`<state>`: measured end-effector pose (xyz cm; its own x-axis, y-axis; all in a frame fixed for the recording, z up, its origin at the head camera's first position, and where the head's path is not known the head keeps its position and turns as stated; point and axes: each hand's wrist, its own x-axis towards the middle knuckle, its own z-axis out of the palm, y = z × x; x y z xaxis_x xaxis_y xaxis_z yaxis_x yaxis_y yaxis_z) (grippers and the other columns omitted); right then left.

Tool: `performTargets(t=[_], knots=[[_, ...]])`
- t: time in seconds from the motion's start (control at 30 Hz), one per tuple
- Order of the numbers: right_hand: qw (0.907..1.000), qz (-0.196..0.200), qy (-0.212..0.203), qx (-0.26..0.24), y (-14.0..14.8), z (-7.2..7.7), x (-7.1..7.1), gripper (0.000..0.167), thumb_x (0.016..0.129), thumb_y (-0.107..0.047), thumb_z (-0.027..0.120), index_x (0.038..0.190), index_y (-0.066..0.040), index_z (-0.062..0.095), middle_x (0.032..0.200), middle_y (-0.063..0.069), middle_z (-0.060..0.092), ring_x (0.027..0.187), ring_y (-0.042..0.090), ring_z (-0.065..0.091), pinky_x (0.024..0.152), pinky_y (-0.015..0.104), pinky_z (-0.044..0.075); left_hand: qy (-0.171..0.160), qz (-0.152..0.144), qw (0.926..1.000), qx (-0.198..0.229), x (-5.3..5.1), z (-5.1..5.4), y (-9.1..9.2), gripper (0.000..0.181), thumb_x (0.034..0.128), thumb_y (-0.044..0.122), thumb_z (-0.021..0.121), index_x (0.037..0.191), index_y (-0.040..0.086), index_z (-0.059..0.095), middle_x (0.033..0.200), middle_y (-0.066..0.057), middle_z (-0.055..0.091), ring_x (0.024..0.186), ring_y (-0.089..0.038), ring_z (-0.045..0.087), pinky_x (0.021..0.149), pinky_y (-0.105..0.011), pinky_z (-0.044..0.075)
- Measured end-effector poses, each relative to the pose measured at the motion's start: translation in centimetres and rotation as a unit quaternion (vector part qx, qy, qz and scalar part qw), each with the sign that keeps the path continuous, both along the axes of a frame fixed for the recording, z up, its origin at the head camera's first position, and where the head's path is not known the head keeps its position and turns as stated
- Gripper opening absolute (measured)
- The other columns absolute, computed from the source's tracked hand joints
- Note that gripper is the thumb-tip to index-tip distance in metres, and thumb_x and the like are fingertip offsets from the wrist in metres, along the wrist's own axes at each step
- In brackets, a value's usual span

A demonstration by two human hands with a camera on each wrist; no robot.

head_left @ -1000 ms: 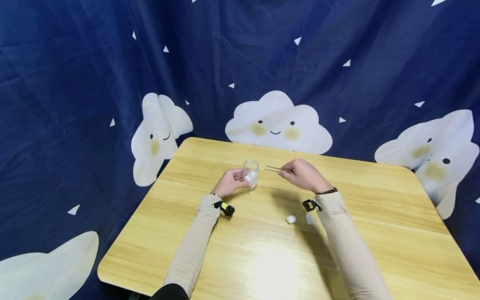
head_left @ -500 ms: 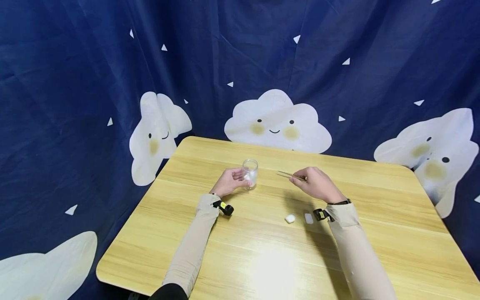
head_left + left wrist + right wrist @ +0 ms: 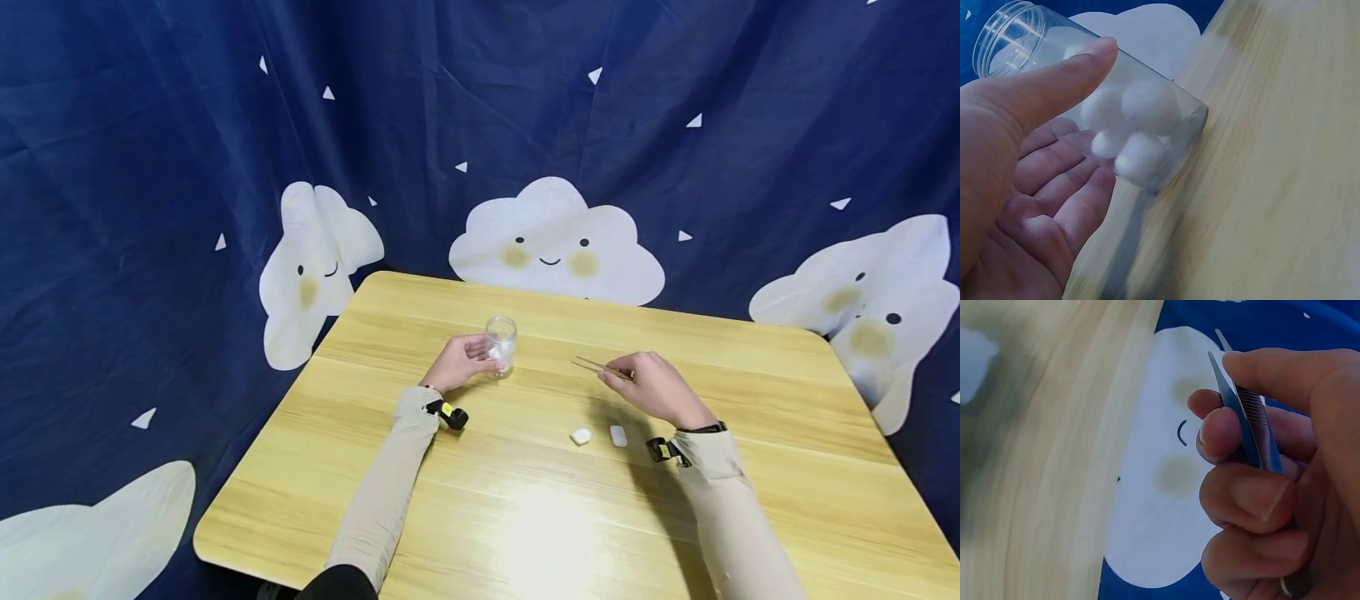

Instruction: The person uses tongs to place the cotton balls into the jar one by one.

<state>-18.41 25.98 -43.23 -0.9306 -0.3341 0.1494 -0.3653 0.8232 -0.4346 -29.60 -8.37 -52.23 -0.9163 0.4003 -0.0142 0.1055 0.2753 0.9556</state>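
Note:
My left hand (image 3: pixel 456 364) holds a clear jar (image 3: pixel 501 346) between thumb and fingers. Standing upright on the table, the jar has no lid on its threaded mouth; several white cotton balls (image 3: pixel 1141 125) lie in its lower part. To the right, my right hand (image 3: pixel 654 387) pinches a pair of metal tweezers (image 3: pixel 1244 415) above the table. The tweezers point left towards the jar, their tips slightly apart with nothing between them. Below the right hand, a white piece (image 3: pixel 581 436) and a white rectangular piece (image 3: pixel 618 436) lie on the table.
The wooden table (image 3: pixel 360 467) has rounded corners. Behind it and on the left hangs a dark blue curtain (image 3: pixel 420 100) with white clouds. Bright glare falls on the table's front middle. Both wrists carry small black cameras.
My right hand with the tweezers has moved right and nearer to me, away from the jar. The left hand and the jar have stayed in place.

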Motion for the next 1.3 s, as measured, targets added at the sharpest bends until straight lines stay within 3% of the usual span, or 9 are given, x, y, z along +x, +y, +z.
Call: performTargets(t=[0.47, 0.6, 0.73, 1.0, 1.13, 1.3], knots=[[1.0, -0.007, -0.002, 0.006, 2.0, -0.6, 2.2, 0.017, 0.101, -0.022, 0.068, 0.094, -0.012, 0.08, 0.074, -0.006, 0.07, 0.059, 0.002, 0.047, 0.058, 0.021, 0.041, -0.002, 0.0, 1.0, 0.004, 0.0, 0.3, 0.6, 0.068, 0.0846, 0.019, 0.087, 0.142, -0.002, 0.058, 0.149, -0.023, 0.058, 0.134, -0.034, 0.062, 0.115, -0.037, 0.052], [0.9999, -0.002, -0.006, 0.009, 2.6, -0.8, 3.2, 0.02, 0.102, -0.022, 0.067, 0.085, -0.015, 0.076, 0.064, -0.011, 0.054, 0.056, 0.0, 0.038, 0.056, 0.02, 0.033, 0.003, 0.001, 1.0, 0.003, 0.0, 0.3, 0.8, 0.066, 0.0853, 0.018, 0.087, 0.142, -0.002, 0.059, 0.149, -0.023, 0.058, 0.134, -0.034, 0.063, 0.114, -0.036, 0.053], [0.9998, -0.007, -0.008, 0.018, 3.3, -1.3, 4.3, 0.02, 0.101, -0.022, 0.068, 0.082, -0.017, 0.074, 0.063, -0.014, 0.048, 0.057, -0.002, 0.037, 0.056, 0.019, 0.034, 0.004, -0.001, 1.0, 0.002, 0.1, 0.3, 0.9, 0.066, 0.0853, 0.017, 0.086, 0.142, -0.003, 0.058, 0.148, -0.023, 0.058, 0.133, -0.033, 0.063, 0.113, -0.035, 0.053], [0.9993, -0.018, -0.015, 0.029, 4.4, -2.6, 6.5, 0.013, 0.099, -0.023, 0.07, 0.092, -0.017, 0.079, 0.073, -0.012, 0.065, 0.056, -0.003, 0.04, 0.057, 0.018, 0.038, 0.004, -0.003, 1.0, 0.0, 0.0, 0.1, 0.3, 0.066, 0.085, 0.017, 0.087, 0.141, -0.001, 0.059, 0.149, -0.023, 0.058, 0.133, -0.033, 0.063, 0.113, -0.035, 0.053], [0.9989, -0.022, -0.021, 0.035, 4.7, -2.8, 7.5, 0.014, 0.099, -0.023, 0.07, 0.086, -0.02, 0.077, 0.069, -0.014, 0.06, 0.056, -0.005, 0.036, 0.056, 0.019, 0.036, 0.0, -0.008, 0.9999, 0.007, 0.0, 0.3, 0.2, 0.064, 0.0841, 0.018, 0.087, 0.14, 0.001, 0.061, 0.149, -0.024, 0.057, 0.134, -0.034, 0.062, 0.114, -0.035, 0.053], [0.9977, -0.032, -0.031, 0.05, 5.1, -3.1, 8.2, 0.01, 0.098, -0.022, 0.072, 0.097, -0.017, 0.081, 0.086, -0.009, 0.076, 0.063, -0.005, 0.047, 0.062, 0.022, 0.046, 0.004, -0.007, 0.9999, 0.01, 0.0, 0.1, 0.1, 0.063, 0.0836, 0.02, 0.088, 0.139, 0.003, 0.063, 0.149, -0.023, 0.058, 0.133, -0.033, 0.063, 0.113, -0.035, 0.053]])
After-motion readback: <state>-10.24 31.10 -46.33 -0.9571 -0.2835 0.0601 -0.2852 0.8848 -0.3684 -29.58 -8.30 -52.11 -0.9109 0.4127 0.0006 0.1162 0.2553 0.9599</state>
